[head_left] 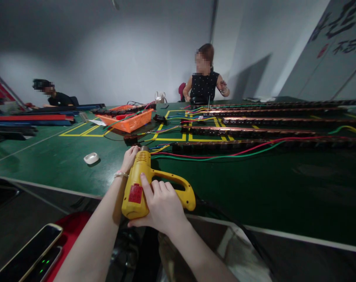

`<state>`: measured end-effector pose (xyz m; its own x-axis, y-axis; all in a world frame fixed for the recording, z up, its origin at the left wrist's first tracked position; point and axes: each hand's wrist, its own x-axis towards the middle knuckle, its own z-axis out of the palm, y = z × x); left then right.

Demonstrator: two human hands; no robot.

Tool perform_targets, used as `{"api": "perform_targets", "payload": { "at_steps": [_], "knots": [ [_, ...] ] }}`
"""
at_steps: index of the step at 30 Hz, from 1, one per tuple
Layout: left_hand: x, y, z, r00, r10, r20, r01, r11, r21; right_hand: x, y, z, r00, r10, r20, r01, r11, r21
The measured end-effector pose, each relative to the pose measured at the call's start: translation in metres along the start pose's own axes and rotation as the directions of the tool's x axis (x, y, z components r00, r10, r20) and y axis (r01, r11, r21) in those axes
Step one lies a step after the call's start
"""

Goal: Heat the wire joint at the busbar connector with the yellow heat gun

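Note:
My right hand (166, 205) is wrapped around the body of a yellow heat gun (137, 166), with the index finger laid along its side. The nozzle points away from me, toward the wires on the table. My left hand (130, 157) reaches forward beside the nozzle, its fingers curled and partly hidden behind the gun; what they grip cannot be made out. Just past it, coloured wires (160, 149) run to a long dark strip (225, 145) with copper edging. A red wire and a green wire (207, 158) trail along the near side of that strip.
Several similar strips (254, 121) lie across the green table (268, 184). An orange basket (131, 122) with wires stands further back. A small white object (91, 158) lies at left. Two phone-like devices (28, 254) are at lower left. Two people sit across the table.

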<state>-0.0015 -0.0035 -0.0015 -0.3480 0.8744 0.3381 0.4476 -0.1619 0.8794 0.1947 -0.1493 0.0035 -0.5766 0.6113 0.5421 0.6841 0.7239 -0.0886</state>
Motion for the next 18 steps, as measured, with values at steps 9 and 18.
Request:
{"api": "perform_targets", "payload": {
  "at_steps": [9,18],
  "knots": [
    [0.001,-0.003,-0.003,0.999,0.022,-0.027,-0.025,0.994,-0.106,-0.005,0.009,-0.003,0.999,-0.049,0.008,0.048,0.998,0.048],
    [-0.004,-0.002,0.001,1.000,-0.006,0.026,0.012,0.978,-0.209,-0.010,0.023,-0.013,0.999,-0.011,0.044,0.006,0.995,0.103]
  ]
}}
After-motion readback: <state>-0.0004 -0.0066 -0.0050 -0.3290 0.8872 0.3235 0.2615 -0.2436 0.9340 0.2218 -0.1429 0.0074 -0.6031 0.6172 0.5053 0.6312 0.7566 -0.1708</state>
